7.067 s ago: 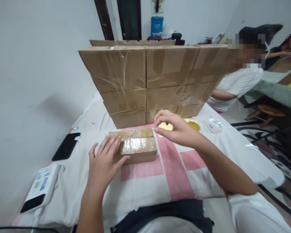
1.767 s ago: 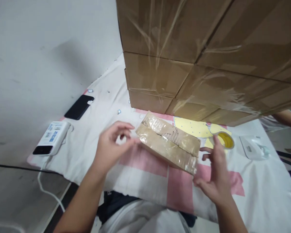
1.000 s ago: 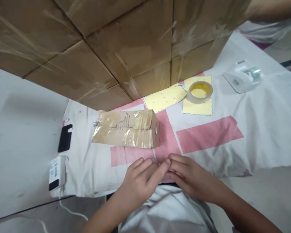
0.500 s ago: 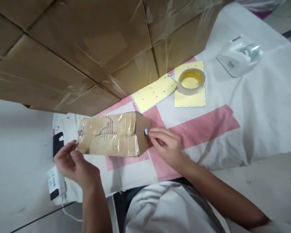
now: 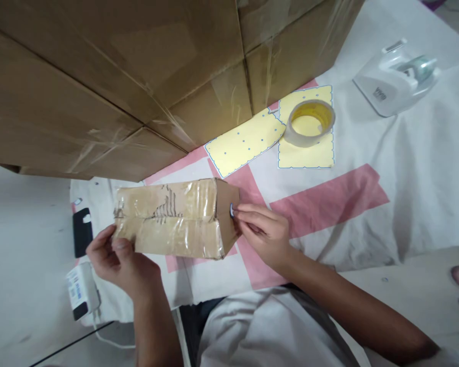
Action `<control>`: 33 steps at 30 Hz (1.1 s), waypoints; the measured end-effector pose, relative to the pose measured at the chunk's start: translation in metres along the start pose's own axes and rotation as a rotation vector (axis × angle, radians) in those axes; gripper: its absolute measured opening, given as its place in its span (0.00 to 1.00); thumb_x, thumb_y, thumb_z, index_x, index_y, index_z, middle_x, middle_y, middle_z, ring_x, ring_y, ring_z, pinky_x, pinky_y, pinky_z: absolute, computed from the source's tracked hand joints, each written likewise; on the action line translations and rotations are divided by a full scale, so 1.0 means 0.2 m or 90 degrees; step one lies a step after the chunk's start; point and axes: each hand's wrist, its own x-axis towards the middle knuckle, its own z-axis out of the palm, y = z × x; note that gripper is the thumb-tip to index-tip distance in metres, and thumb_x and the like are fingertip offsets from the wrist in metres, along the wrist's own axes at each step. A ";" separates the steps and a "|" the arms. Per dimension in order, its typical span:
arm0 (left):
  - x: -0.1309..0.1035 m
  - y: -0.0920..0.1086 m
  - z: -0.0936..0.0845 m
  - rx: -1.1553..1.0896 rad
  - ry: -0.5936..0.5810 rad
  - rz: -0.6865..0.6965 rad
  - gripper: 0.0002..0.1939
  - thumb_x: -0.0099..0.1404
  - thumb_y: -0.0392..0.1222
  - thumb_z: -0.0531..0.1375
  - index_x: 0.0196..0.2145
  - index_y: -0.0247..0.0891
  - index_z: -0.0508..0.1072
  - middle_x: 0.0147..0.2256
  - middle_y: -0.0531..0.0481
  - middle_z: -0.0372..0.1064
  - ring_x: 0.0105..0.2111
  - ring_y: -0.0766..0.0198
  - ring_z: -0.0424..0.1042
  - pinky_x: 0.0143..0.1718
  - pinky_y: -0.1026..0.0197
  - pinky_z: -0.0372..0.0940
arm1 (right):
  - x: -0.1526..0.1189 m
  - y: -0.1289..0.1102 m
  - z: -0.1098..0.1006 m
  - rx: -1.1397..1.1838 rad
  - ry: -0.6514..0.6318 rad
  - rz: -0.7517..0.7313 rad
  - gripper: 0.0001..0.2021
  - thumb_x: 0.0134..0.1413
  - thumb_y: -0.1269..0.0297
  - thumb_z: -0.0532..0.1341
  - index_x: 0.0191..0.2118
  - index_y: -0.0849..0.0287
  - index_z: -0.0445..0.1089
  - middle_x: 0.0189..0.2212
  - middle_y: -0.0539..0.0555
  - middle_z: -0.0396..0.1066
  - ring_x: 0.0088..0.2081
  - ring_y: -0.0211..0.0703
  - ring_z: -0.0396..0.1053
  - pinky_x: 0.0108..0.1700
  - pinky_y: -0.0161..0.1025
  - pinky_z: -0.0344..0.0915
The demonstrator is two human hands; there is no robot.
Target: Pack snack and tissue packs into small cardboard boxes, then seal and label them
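Observation:
A small cardboard box [image 5: 168, 219] with clear tape over its top and dark pen strokes lies on the cloth in front of me. My left hand [image 5: 122, 260] has its thumb and fingers closed at the box's left end. At the opposite end, the thumb and fingertips of my right hand [image 5: 263, 232] pinch a small white sticker [image 5: 231, 210] with a blue edge, against the box's end face. Part of that sticker is hidden by the fingertips. Beyond the box lie two yellow sheets [image 5: 245, 142] with blue scalloped borders; a roll of clear tape [image 5: 309, 122] rests on the right one.
Large taped cartons [image 5: 199, 76] stand stacked along the far side. A white tape dispenser [image 5: 393, 81] sits at the far right. Near the left edge are a black phone-shaped item [image 5: 82, 233] and a white device [image 5: 82, 290] with a cable. White cloth with pink patches [image 5: 329, 199] covers the table.
My view has shifted slightly. The box's near side has tipped a little toward me, and both hands stay at its ends. The right fingertips remain at the sticker.

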 end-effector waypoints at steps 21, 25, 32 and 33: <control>0.02 -0.04 0.09 -0.232 -0.010 -0.122 0.22 0.57 0.51 0.65 0.46 0.39 0.67 0.43 0.51 0.66 0.46 0.60 0.69 0.54 0.54 0.65 | 0.04 0.01 -0.03 -0.006 -0.084 0.086 0.17 0.58 0.78 0.60 0.44 0.51 0.80 0.62 0.58 0.66 0.59 0.50 0.69 0.57 0.54 0.72; 0.04 -0.06 0.09 -0.278 -0.011 -0.132 0.24 0.55 0.49 0.67 0.46 0.39 0.68 0.44 0.51 0.66 0.45 0.62 0.69 0.54 0.56 0.65 | 0.07 0.02 -0.04 0.019 -0.113 0.128 0.28 0.61 0.71 0.63 0.65 0.50 0.66 0.67 0.60 0.62 0.68 0.52 0.61 0.68 0.56 0.62; 0.02 -0.01 0.08 -0.297 -0.093 -0.163 0.28 0.55 0.55 0.67 0.49 0.41 0.66 0.45 0.49 0.67 0.46 0.59 0.70 0.53 0.54 0.67 | 0.11 0.09 0.01 0.099 -0.228 0.201 0.29 0.59 0.64 0.68 0.65 0.54 0.65 0.61 0.60 0.68 0.62 0.51 0.67 0.64 0.51 0.64; 0.02 0.02 0.07 -0.299 -0.106 -0.168 0.29 0.55 0.55 0.67 0.50 0.41 0.67 0.46 0.49 0.67 0.46 0.59 0.70 0.52 0.55 0.67 | 0.11 0.08 0.00 0.101 -0.221 0.202 0.27 0.58 0.64 0.68 0.63 0.55 0.66 0.58 0.60 0.69 0.59 0.51 0.68 0.61 0.50 0.66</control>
